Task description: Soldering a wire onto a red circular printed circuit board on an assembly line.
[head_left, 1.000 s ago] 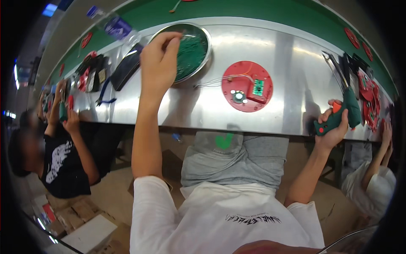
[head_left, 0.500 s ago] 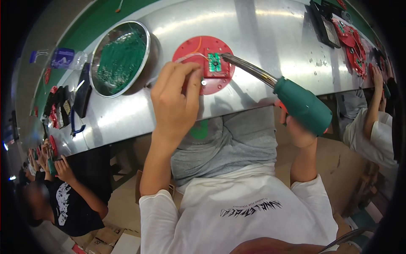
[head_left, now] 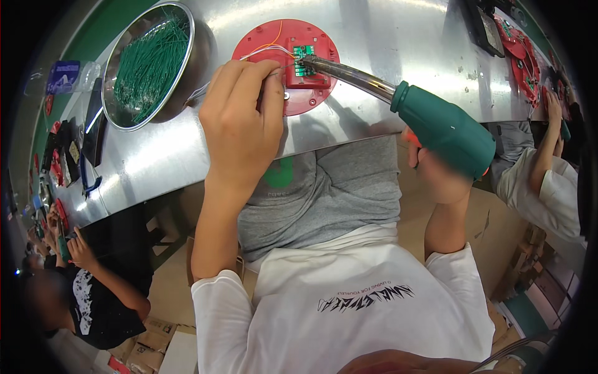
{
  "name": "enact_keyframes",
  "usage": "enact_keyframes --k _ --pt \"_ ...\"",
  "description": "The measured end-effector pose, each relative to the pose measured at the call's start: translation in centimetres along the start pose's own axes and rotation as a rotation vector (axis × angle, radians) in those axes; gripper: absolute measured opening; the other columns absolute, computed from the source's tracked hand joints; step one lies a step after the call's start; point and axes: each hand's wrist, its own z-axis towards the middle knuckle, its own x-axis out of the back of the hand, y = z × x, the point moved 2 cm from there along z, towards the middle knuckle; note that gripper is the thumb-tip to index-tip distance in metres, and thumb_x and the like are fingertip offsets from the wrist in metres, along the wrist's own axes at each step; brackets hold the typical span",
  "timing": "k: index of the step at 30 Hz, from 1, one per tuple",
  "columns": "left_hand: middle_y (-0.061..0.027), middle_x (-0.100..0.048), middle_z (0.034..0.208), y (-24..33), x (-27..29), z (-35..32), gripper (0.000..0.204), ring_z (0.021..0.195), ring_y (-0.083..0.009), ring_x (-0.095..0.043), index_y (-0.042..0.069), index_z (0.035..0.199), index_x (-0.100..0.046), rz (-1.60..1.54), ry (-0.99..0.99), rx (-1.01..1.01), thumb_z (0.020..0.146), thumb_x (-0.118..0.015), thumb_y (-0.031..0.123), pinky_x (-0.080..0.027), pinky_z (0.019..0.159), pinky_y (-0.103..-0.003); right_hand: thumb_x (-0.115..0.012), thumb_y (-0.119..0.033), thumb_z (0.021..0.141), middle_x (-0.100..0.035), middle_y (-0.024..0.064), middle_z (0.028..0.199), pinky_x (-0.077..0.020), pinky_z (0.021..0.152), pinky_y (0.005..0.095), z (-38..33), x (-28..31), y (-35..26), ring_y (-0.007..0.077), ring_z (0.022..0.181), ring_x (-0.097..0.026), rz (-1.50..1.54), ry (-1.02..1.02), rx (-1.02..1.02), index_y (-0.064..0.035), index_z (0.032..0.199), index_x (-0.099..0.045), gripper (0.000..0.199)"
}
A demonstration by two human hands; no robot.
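A round red plastic disc (head_left: 261,43) lies on the steel bench and carries a small green circuit board (head_left: 303,59) with thin white and orange wires. My left hand (head_left: 243,121) pinches a thin wire against the disc beside the board. My right hand (head_left: 436,174) grips a green-handled soldering tool (head_left: 442,128). Its long metal barrel (head_left: 349,73) reaches left, and the tip touches the board.
A steel bowl (head_left: 202,43) of short green wire pieces (head_left: 146,62) stands left of the disc. Red parts and dark trays (head_left: 68,149) lie further left, more red parts (head_left: 520,53) at the right. Other people work at the left (head_left: 93,293) and right (head_left: 548,168).
My left hand came from the bowl of green wires to the red disc. My right hand brought the soldering tool from the bench edge to the board. The view has closed in.
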Motion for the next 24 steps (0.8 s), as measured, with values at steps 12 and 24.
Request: enact_keyframes --k 12,24 --pt "-0.0159 -0.064 0.084 0.5 0.3 0.1 0.009 0.078 -0.0339 -0.061 -0.002 0.09 -0.067 -0.058 0.01 0.033 0.081 -0.067 -0.002 -0.049 0.07 -0.042 -0.062 -0.019 0.089 -0.064 0.0213 0.101 -0.046 0.053 0.0292 1.0 0.4 -0.8 0.0209 0.064 -0.059 0.362 0.029 -0.152 0.0103 0.127 -0.054 0.048" --pt "-0.0143 -0.063 0.082 0.2 0.0 0.1 0.009 0.076 -0.0331 -0.061 -0.001 0.09 -0.068 -0.082 0.031 0.017 0.081 -0.068 -0.001 -0.049 0.069 -0.042 -0.063 -0.014 0.089 -0.067 0.0216 0.1 -0.047 0.052 0.0277 1.3 1.0 -1.3 0.019 0.06 -0.059 0.391 0.189 -0.023 0.0091 0.118 -0.063 0.037"
